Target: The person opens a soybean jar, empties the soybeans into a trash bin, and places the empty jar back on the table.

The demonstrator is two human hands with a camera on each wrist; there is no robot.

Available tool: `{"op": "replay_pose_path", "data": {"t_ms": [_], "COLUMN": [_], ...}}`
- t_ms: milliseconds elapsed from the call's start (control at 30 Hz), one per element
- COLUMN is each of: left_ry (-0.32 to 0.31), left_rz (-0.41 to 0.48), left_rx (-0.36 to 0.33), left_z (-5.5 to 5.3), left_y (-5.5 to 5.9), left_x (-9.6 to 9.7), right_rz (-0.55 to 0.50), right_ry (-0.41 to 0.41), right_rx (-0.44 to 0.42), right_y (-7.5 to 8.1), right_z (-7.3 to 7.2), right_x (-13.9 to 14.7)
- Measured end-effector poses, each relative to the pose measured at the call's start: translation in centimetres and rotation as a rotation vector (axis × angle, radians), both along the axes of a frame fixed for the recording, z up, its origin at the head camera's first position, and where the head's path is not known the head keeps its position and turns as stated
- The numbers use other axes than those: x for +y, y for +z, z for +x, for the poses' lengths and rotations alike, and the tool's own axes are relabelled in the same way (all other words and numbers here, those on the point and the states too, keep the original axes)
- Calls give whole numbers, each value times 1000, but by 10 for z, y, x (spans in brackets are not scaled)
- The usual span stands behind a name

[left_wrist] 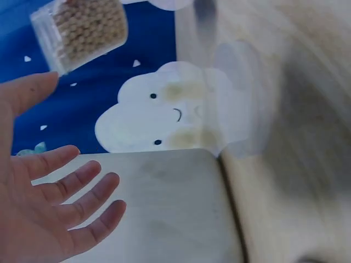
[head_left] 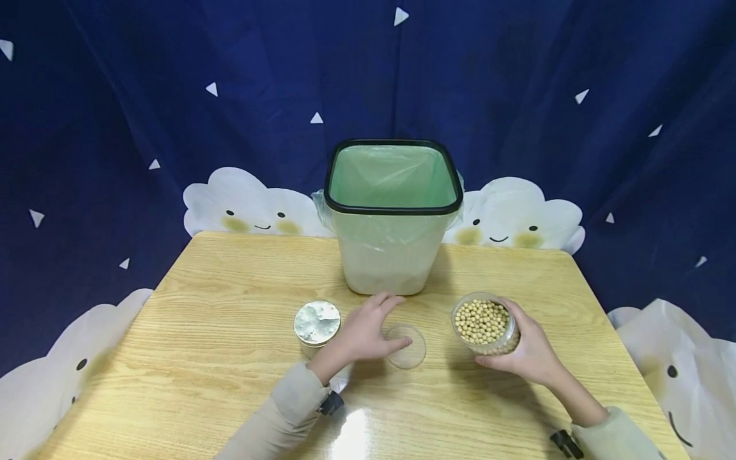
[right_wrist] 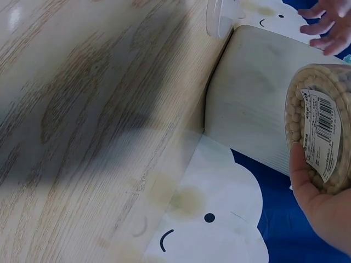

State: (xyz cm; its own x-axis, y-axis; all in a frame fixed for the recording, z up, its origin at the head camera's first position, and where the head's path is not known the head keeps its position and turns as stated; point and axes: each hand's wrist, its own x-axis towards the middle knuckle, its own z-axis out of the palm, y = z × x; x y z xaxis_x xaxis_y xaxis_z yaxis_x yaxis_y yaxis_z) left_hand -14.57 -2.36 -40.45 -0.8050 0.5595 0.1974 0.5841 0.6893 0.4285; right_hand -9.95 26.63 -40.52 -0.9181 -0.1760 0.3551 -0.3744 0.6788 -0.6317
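Note:
My right hand [head_left: 533,355] grips a clear jar of round beige beans [head_left: 482,322] from its right side. The jar has no lid on and leans toward the left. Beneath it a barcode label [right_wrist: 323,129] shows in the right wrist view. My left hand [head_left: 368,331] is empty, its fingers spread and slightly bent in the left wrist view. It hovers close over a round clear lid [head_left: 411,353] on the table and overlaps part of it. A can with a silvery, crumpled top [head_left: 317,321] stands just left of that hand.
A white bin [head_left: 388,255] with a black rim and a green liner stands at the back middle of the wooden table [head_left: 230,281]. Behind hangs a dark blue curtain [head_left: 259,76] with white triangles. Cloud cutouts [head_left: 512,214] line the table's edges.

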Motion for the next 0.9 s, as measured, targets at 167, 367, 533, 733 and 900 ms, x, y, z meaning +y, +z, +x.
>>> {"op": "replay_pose_path", "data": {"t_ms": [167, 367, 533, 733, 900], "left_ry": [-6, -19, -28, -43, -49], "left_rz": [101, 176, 205, 317, 405], "left_rx": [14, 49, 111, 170, 229], "left_z": [1, 0, -3, -10, -17], "left_y": [12, 23, 35, 53, 67], "left_x": [-6, -12, -15, -23, -29], "right_rz": [0, 3, -1, -4, -21], "right_ry": [1, -2, -1, 1, 11], "right_rx": [1, 8, 14, 0, -9], "right_y": [0, 1, 2, 2, 1], "right_z": [0, -1, -1, -1, -2], "right_x": [0, 0, 0, -1, -1]}}
